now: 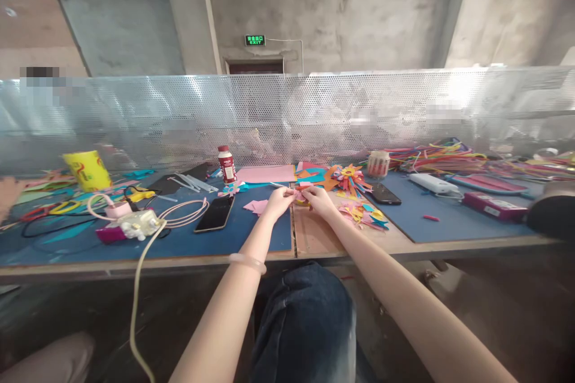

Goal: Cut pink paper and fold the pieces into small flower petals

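Observation:
Both my arms reach out over the table edge. My left hand (278,199) and my right hand (317,196) are pinched together on a small red and yellow paper piece (302,193) held just above the table (309,238). Fingers of both hands are curled closed on it. Pink paper scraps (255,206) lie just left of my left hand. A heap of coloured paper cuttings (363,214) lies right of my right hand. A finished paper flower (351,178) sits behind them. A pale bangle (247,261) circles my left forearm.
A dark phone (215,214) lies on the blue mat (233,233), a second phone (385,194) to the right. A red-capped bottle (227,164), yellow cup (87,170), charger with cable (135,224), tape roll (378,163) and coloured strips (431,157) stand before a perforated metal screen (287,108).

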A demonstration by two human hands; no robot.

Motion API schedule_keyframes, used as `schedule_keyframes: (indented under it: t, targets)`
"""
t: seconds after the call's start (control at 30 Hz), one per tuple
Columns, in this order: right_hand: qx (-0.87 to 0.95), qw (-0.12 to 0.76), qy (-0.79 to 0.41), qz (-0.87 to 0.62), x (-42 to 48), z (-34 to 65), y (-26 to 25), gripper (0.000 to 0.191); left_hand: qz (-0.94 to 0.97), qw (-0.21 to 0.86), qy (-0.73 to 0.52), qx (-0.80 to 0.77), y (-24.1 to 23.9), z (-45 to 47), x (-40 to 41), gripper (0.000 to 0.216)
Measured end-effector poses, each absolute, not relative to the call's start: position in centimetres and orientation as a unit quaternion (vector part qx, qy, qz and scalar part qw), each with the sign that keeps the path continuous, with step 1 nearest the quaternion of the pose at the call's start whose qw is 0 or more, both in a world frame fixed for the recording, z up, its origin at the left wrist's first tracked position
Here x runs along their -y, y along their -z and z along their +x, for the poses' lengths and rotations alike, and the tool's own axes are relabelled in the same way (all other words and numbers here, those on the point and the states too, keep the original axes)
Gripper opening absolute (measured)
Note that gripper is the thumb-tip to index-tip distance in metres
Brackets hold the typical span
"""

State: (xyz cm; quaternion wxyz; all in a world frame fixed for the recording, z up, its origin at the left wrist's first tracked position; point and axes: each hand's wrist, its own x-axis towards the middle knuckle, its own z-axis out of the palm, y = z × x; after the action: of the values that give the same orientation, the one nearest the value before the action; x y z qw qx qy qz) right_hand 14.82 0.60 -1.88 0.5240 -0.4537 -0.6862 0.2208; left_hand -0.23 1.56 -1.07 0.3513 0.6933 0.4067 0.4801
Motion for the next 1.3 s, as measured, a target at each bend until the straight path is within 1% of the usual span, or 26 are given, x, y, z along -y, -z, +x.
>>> schedule_keyframes:
  t: [0.13,0.27,0.37,0.6,0.77,0.9,1.0,1.07,1.17,1.3]
  targets:
    - [0.685,0.528,-0.234,-0.444,-0.6,14.7,1.9,0.032,0.696,0.359,-0.476,-0.400,1.2,-0.3,-1.7,0.017]
    - [0.685,0.543,-0.224,-0.431,-0.5,14.8,2.0,0.025,0.701,0.376,-0.463,-0.391,1.1,-0.2,-1.4,0.020]
    - [0.684,0.543,-0.223,-0.433,-0.6,14.8,1.9,0.023,0.696,0.387,-0.462,-0.390,1.1,-0.1,-1.3,0.021]
    - [0.668,0.542,-0.232,-0.454,-1.0,14.8,1.9,0.037,0.648,0.399,-0.507,-0.404,1.1,0.0,-1.3,0.032]
    - [0.686,0.528,-0.225,-0.448,-1.0,14.8,2.2,0.031,0.645,0.395,-0.526,-0.390,1.0,-0.1,-1.2,0.026]
    - [0.709,0.524,-0.164,-0.443,-0.9,14.6,2.3,0.024,0.677,0.370,-0.510,-0.380,1.2,-0.2,-1.7,0.016]
    - [0.714,0.524,-0.090,-0.456,-0.7,14.5,2.3,0.017,0.685,0.371,-0.501,-0.378,1.3,-0.2,-2.0,0.016]
    - [0.732,0.498,0.002,-0.465,-0.4,14.5,2.2,0.015,0.688,0.375,-0.495,-0.376,1.2,-0.1,-1.8,0.021]
    - [0.748,0.438,0.127,-0.483,0.0,14.4,2.0,0.017,0.685,0.400,-0.490,-0.362,0.9,0.0,-1.4,0.026]
    - [0.765,0.390,0.196,-0.474,0.3,14.1,1.9,0.017,0.650,0.467,-0.502,-0.328,0.5,0.0,-0.9,0.029]
